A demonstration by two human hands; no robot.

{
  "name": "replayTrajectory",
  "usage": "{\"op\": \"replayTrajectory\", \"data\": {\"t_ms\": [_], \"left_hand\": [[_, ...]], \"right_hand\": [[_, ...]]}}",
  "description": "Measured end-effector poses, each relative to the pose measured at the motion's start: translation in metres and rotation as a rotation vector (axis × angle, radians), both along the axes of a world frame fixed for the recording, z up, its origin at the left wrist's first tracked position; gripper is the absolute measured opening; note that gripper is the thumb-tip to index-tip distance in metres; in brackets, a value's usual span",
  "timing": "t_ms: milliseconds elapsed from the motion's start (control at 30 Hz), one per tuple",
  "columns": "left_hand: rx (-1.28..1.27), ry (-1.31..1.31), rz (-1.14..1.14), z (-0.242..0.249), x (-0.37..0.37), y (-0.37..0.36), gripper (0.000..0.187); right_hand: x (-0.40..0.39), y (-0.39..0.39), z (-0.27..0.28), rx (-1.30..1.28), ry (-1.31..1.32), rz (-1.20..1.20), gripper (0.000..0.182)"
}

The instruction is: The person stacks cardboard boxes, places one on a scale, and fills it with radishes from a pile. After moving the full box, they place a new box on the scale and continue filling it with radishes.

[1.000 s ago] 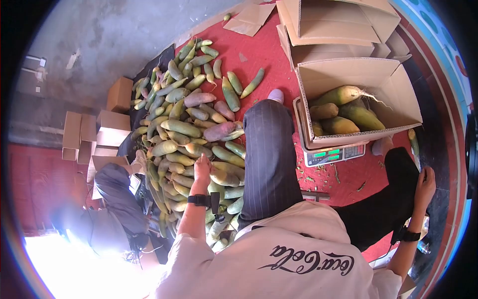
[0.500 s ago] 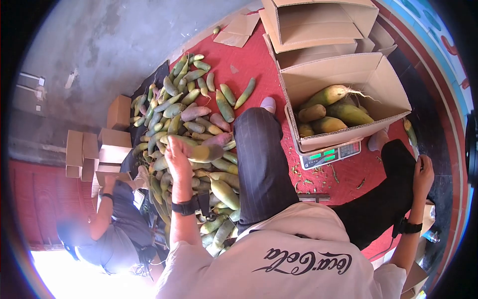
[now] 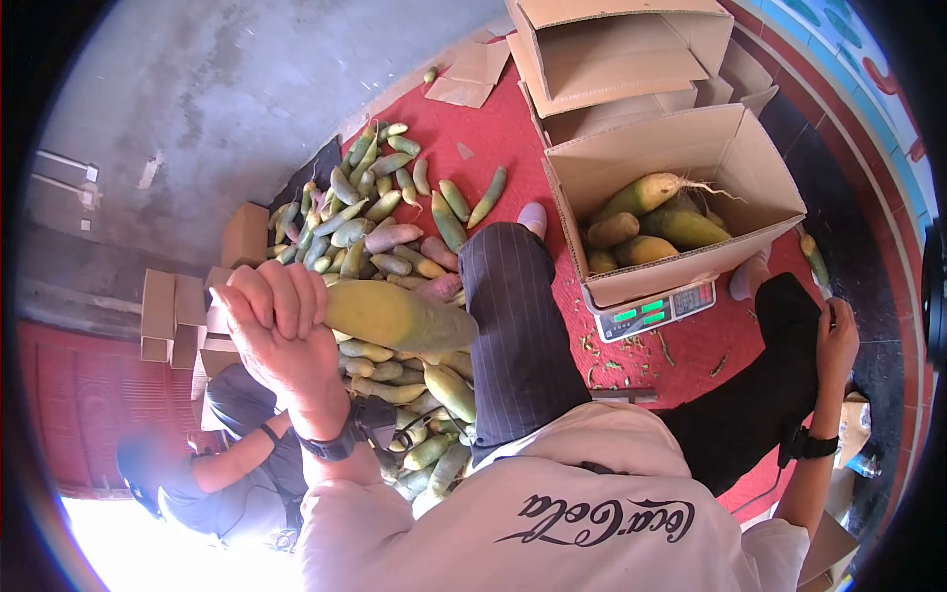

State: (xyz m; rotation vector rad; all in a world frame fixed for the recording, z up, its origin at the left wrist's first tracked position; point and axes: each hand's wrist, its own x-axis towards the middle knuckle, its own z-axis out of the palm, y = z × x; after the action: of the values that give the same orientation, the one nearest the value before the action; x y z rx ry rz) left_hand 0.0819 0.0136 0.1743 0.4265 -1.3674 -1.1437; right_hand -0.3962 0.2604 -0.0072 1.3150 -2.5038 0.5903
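Note:
My left hand [image 3: 279, 321] is raised with its fingers wrapped round one end of a large yellow-green radish [image 3: 395, 314]. The radish lies sideways above the pile, its greener end close to my dark trouser leg. Below and behind it spreads a heap of green radishes [image 3: 390, 237], a few of them purplish. My right hand [image 3: 838, 340] rests by my other knee at the right, fingers curled in; whether something small is in them I cannot make out. An open cardboard box [image 3: 681, 271] with several radishes inside stands on a digital scale [image 3: 656, 314] between my legs.
Open cardboard boxes [image 3: 621, 64] are stacked behind the scale. Leaf scraps lie on the red floor covering [image 3: 631, 370]. A single radish [image 3: 814, 259] lies right of the box. At the left, another person [image 3: 232, 464] sits near more cartons [image 3: 173, 316].
My left hand has lifted the radish up from the pile, closer to the camera and to the left. My right hand stays by the knee. The other person's arm has shifted.

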Motion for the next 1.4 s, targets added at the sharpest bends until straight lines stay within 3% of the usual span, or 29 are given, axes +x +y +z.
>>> {"op": "replayTrajectory", "data": {"t_ms": [300, 400, 500, 600, 700, 767, 833, 867, 933, 1067, 1133, 1167, 1200, 1367, 1400], "left_hand": [[0.077, 0.107, -0.255, 0.016, -0.038, 0.028, 0.043], [0.179, 0.044, -0.292, 0.006, -0.062, 0.035, 0.045], [0.254, 0.015, -0.403, -0.003, -0.079, 0.043, 0.046], [0.282, 0.028, -0.529, -0.007, -0.095, 0.047, 0.046], [0.331, 0.088, -0.578, -0.008, -0.110, 0.055, 0.045], [0.350, 0.135, -0.630, -0.007, -0.114, 0.058, 0.045], [0.328, 0.180, -0.617, -0.006, -0.115, 0.057, 0.045], [0.334, 0.202, -0.574, -0.005, -0.116, 0.055, 0.043], [0.377, 0.253, -0.489, -0.004, -0.118, 0.052, 0.041], [0.460, 0.302, -0.533, -0.025, -0.110, 0.028, 0.040], [0.344, 0.213, -0.413, -0.041, -0.112, 0.013, 0.039], [0.265, 0.161, -0.484, -0.052, -0.106, 0.000, 0.038], [0.289, 0.054, -0.371, -0.061, -0.104, -0.004, 0.038], [0.190, -0.403, -0.162, -0.117, -0.085, -0.029, 0.056], [0.138, -0.521, -0.167, -0.124, -0.081, -0.034, 0.056]], "right_hand": [[-0.006, 0.002, -0.003, -0.006, -0.023, 0.011, 0.013], [0.011, -0.011, 0.012, -0.066, -0.158, 0.118, 0.013], [0.064, -0.036, 0.044, -0.201, -0.467, 0.354, 0.015], [0.118, -0.058, 0.079, -0.055, -0.472, 0.705, 0.032], [0.158, -0.078, 0.078, 0.034, -0.661, 0.969, 0.064], [0.175, -0.089, 0.067, 0.032, -0.685, 1.059, 0.072], [0.187, -0.093, 0.050, 0.161, -1.059, 1.135, 0.073], [0.194, -0.092, 0.042, 0.162, -1.054, 1.121, 0.073], [0.206, -0.089, 0.030, 0.169, -1.361, 1.102, 0.079], [0.200, -0.089, 0.041, 0.224, -1.328, 1.041, 0.072], [0.184, -0.088, 0.044, 0.228, -1.135, 1.039, 0.063], [0.174, -0.087, 0.050, 0.222, -1.118, 1.012, 0.063], [0.163, -0.085, 0.058, 0.200, -1.160, 0.920, 0.059], [0.124, -0.078, 0.092, -0.098, -0.987, 0.703, 0.046], [0.111, -0.077, 0.094, -0.012, -0.990, 0.613, 0.041]]}}
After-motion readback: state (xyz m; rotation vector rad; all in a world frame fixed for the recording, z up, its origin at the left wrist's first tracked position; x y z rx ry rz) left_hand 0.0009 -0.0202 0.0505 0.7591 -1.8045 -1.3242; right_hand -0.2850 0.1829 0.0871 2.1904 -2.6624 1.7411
